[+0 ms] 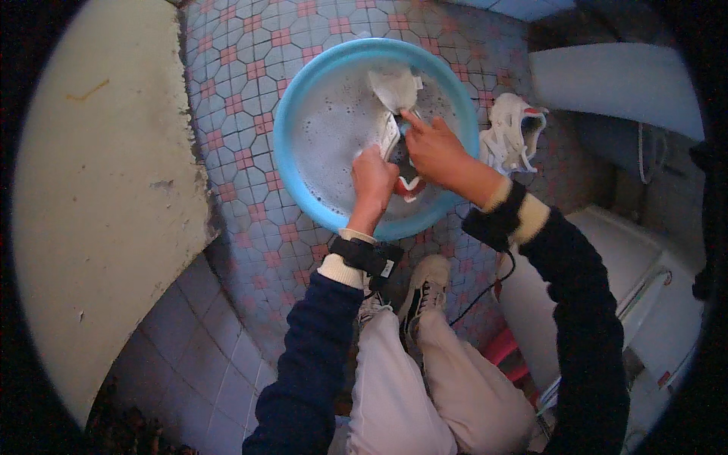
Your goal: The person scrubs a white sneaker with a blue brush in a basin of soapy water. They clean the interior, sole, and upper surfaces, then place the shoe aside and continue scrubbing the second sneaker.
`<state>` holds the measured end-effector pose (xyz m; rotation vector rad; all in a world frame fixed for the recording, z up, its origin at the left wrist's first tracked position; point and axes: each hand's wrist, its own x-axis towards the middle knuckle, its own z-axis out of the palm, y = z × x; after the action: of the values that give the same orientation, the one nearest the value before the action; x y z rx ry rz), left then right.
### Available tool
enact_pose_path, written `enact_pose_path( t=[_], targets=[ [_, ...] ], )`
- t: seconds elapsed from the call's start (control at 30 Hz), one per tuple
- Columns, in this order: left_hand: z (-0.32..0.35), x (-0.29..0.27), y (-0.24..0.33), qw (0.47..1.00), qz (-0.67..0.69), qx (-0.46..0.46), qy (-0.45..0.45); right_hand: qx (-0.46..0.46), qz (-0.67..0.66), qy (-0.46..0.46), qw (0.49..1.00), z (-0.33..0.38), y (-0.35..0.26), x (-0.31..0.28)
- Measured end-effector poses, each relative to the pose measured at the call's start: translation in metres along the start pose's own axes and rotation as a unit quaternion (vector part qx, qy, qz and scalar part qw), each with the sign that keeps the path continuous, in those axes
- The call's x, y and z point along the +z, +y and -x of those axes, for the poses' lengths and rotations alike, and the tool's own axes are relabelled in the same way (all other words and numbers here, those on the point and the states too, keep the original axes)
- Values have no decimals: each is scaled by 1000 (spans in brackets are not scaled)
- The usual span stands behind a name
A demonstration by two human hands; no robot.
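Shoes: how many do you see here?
4. A white shoe is in the blue basin, at the left hand and right hand; another shoe is on the floor, right of the basin; two are worn: left shoe, right shoe. Foam may hide more.

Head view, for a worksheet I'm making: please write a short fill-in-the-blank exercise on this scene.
1. The left hand and right hand are at a white shoe in a round basin coloured ____.
2. A second white shoe is outside the basin, on its ____ side.
3. The sleeves are dark, but the trousers are ____.

Missing words: blue; right; light.
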<state>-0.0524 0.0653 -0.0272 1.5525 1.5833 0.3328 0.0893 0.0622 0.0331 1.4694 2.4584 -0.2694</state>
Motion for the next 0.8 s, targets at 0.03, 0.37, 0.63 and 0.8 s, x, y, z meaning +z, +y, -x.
enact_pose_path(
  t=[0.03,0.37,0.63,0.8],
  targets=[
    [0,-1,0,1000,-13,-2,-1,-35,-27,-40,998,6,-2,-10],
    [-1,-3,2,1000,5,13,-27,36,-13,-5,999,-3,-1,17],
    [1,-4,3,999,-27,-8,-36,47,-170,-16,984,7,-8,13],
    [2,-3,-4,998,-7,-32,-44,-17,-178,-19,984,29,-9,-11]
  ],
)
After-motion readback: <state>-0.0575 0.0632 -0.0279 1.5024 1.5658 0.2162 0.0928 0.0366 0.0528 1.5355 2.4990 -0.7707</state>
